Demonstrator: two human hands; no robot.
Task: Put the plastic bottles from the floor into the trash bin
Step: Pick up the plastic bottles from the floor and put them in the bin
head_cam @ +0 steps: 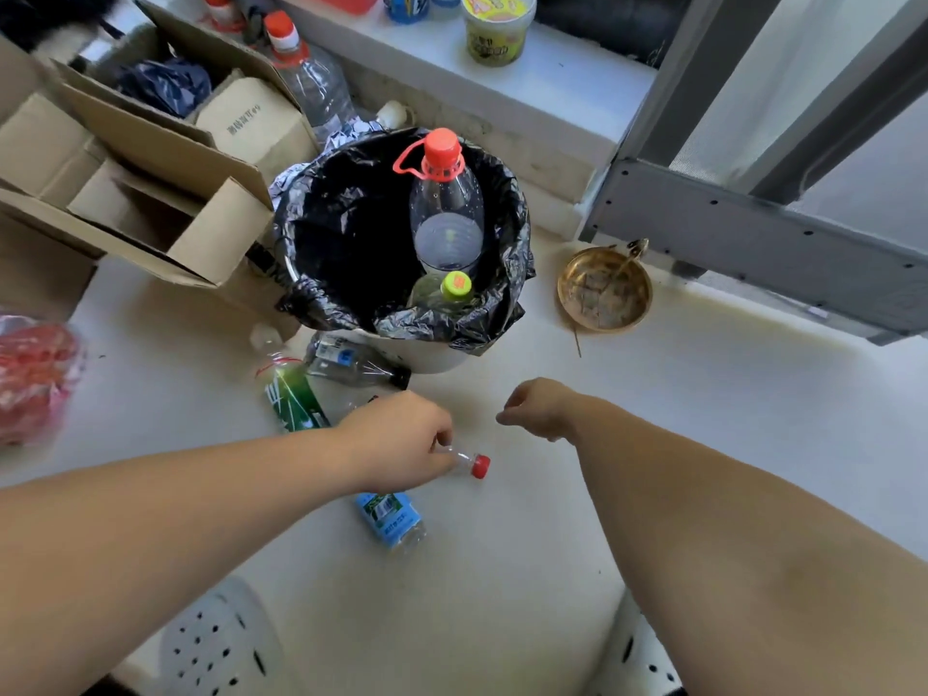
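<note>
The trash bin (427, 351), white with a black liner, stands on the floor and holds a big clear bottle with an orange cap (444, 213) and a smaller bottle with a yellow-green cap (444, 293). My left hand (396, 439) is closed around a clear bottle with a red cap (474, 464), low over the floor. My right hand (540, 409) hovers beside it, fingers curled, holding nothing. On the floor lie a blue-labelled bottle (391, 519), a green-labelled bottle (291, 399) and a crushed clear bottle with a black cap (351, 361).
Open cardboard boxes (150, 158) sit left of the bin, with a large clear bottle (316, 82) behind. A brass dish (605, 288) lies right of the bin by a grey door frame (753, 228). A red plastic bag (30, 374) is at far left. White perforated shoes (216, 645) show below.
</note>
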